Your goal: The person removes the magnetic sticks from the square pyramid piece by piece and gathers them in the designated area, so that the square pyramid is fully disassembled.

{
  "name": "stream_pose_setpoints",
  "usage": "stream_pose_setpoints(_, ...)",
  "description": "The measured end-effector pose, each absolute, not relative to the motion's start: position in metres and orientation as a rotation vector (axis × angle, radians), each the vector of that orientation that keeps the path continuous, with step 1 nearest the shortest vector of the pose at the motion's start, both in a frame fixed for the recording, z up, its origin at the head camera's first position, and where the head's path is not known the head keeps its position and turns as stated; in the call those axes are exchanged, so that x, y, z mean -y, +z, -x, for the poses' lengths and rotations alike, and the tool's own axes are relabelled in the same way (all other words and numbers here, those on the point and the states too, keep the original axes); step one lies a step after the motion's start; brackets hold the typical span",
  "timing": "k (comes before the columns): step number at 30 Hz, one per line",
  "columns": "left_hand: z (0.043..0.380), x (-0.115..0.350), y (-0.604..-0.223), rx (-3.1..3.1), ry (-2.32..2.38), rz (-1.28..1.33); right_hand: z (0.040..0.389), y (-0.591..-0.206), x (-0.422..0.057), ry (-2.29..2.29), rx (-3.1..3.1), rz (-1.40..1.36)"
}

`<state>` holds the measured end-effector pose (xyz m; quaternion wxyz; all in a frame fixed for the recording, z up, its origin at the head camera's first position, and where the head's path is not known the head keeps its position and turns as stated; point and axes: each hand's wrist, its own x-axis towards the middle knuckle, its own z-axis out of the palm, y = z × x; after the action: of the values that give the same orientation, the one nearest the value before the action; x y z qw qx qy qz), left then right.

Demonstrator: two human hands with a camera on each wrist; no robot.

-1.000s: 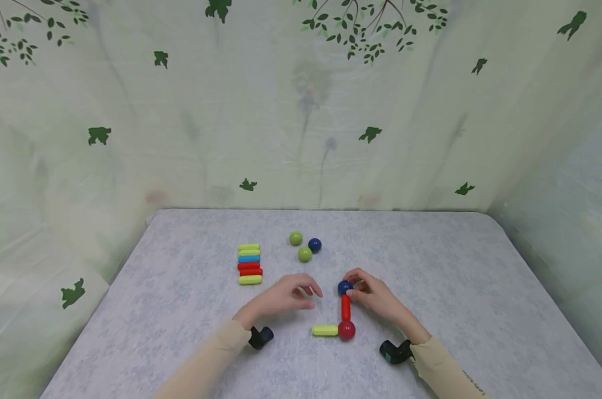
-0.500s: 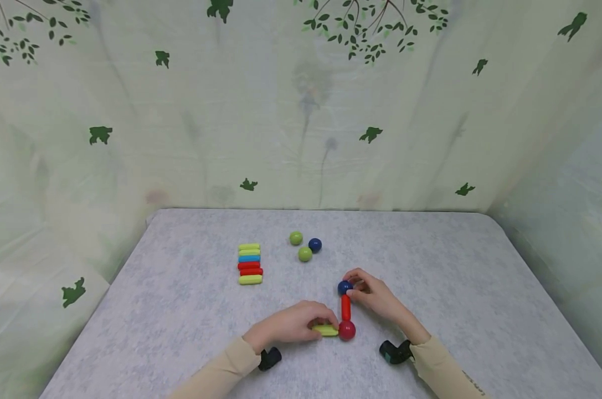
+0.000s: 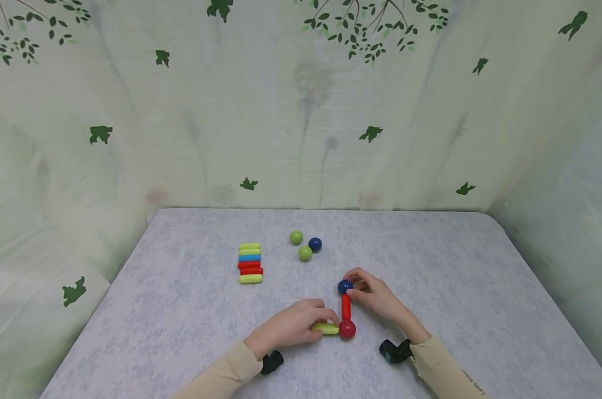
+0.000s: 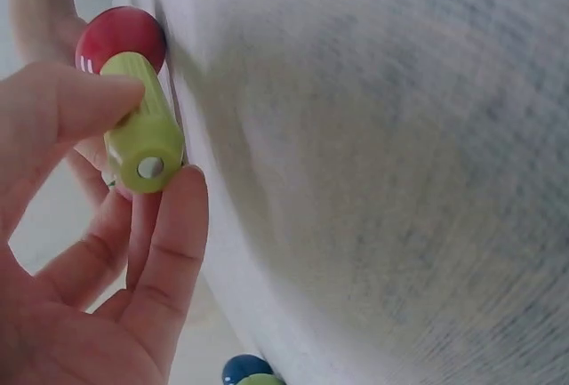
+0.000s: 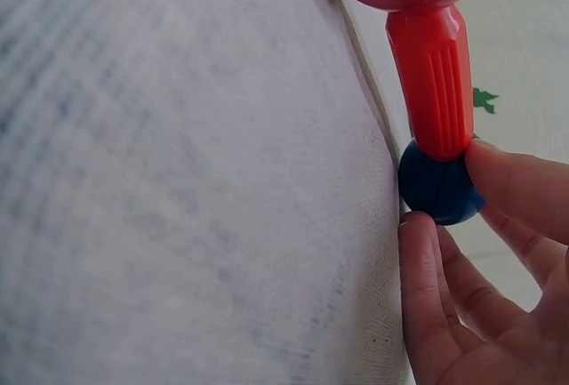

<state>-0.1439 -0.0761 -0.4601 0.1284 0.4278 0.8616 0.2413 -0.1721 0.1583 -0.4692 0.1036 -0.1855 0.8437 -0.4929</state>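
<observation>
My left hand (image 3: 296, 324) pinches a yellow-green ribbed rod (image 3: 327, 328) between thumb and fingers. In the left wrist view the rod's near end shows a round silvery spot, and its far end meets a red ball (image 4: 120, 36). From that red ball a red rod (image 3: 346, 307) runs away to a dark blue ball (image 3: 345, 287), so the pieces form an L on the table. My right hand (image 3: 375, 293) grips the dark blue ball with thumb and fingertips. The right wrist view has the red rod (image 5: 436, 83) joined between both balls.
Behind my left hand lies a row of short rods (image 3: 250, 265) in yellow-green, blue and red. Two green balls (image 3: 305, 254) and another dark blue ball (image 3: 315, 244) rest farther back. A patterned curtain (image 3: 301, 111) hangs beyond the table (image 3: 430, 266).
My left hand came down and toward me from over the table and took hold of the yellow-green rod beside the red ball. My right hand stayed on the dark blue ball.
</observation>
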Motion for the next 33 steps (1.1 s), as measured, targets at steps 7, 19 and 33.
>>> stream_pose_setpoints(7,0.145,0.090,-0.463,-2.511,0.802,-1.179,0.181,-0.489,-0.163,-1.455,-2.482,0.563)
stream_pose_setpoints(19,0.160,0.164,-0.460,-2.786,1.037,-0.857,0.181,-0.486,-0.164,-1.458,-2.476,0.533)
stream_pose_setpoints(33,0.168,0.199,-0.465,-3.020,0.843,-0.586,0.181,-0.487,-0.164,-1.441,-2.487,0.540)
